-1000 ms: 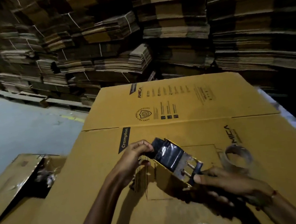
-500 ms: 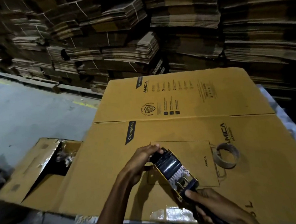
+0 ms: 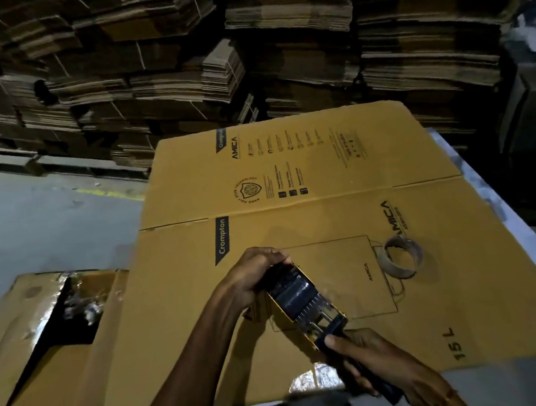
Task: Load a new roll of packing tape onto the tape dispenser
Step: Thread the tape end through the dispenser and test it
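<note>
The tape dispenser [image 3: 305, 300] has dropped lower and closer. The right hand [image 3: 387, 368] is clenched round its handle, steadying it; the left hand [image 3: 254, 276] clasps the roll end, seating the tape. Right of the left hand, a bare cardboard core [image 3: 401, 260] lies discarded on the flattened carton [image 3: 322, 165].

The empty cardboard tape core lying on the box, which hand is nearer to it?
Left. The left hand is level with the core; the right hand is lower, toward the person.

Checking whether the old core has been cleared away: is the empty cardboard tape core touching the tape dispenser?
Apart. The head view shows the cardboard tape core lying on the flattened box, with bare cardboard between it and the tape dispenser.
</note>
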The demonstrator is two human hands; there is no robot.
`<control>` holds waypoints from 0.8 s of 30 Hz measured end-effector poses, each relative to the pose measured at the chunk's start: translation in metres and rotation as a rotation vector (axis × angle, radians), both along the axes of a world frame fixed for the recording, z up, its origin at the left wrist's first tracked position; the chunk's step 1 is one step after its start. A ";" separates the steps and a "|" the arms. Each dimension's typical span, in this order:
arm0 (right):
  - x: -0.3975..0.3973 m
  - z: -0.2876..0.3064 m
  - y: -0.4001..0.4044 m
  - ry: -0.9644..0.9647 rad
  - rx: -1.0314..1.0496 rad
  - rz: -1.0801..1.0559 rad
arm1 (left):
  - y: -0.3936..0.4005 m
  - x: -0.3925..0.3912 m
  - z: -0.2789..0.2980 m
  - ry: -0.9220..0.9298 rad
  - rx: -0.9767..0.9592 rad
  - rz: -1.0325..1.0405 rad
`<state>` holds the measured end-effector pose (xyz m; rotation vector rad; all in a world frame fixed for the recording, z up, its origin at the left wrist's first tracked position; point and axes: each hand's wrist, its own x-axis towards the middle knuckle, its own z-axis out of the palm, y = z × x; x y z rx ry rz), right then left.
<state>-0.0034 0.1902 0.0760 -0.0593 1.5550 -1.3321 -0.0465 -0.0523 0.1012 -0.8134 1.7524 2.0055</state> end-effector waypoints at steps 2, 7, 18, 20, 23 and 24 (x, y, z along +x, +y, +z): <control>0.009 -0.001 -0.002 0.009 0.018 -0.041 | -0.004 -0.003 -0.004 0.015 0.030 -0.052; 0.035 -0.002 -0.007 -0.030 0.080 -0.193 | -0.008 -0.007 -0.012 -0.003 0.025 -0.146; 0.087 -0.013 0.001 -0.145 0.086 -0.432 | -0.004 0.001 -0.034 -0.004 0.169 -0.490; 0.095 -0.016 0.004 -0.137 0.078 -0.481 | 0.004 -0.001 -0.034 -0.011 0.160 -0.526; 0.106 -0.019 0.009 -0.117 0.079 -0.512 | 0.013 -0.005 -0.037 -0.027 0.166 -0.549; 0.109 -0.020 0.011 -0.117 0.078 -0.521 | 0.014 -0.005 -0.037 -0.032 0.169 -0.570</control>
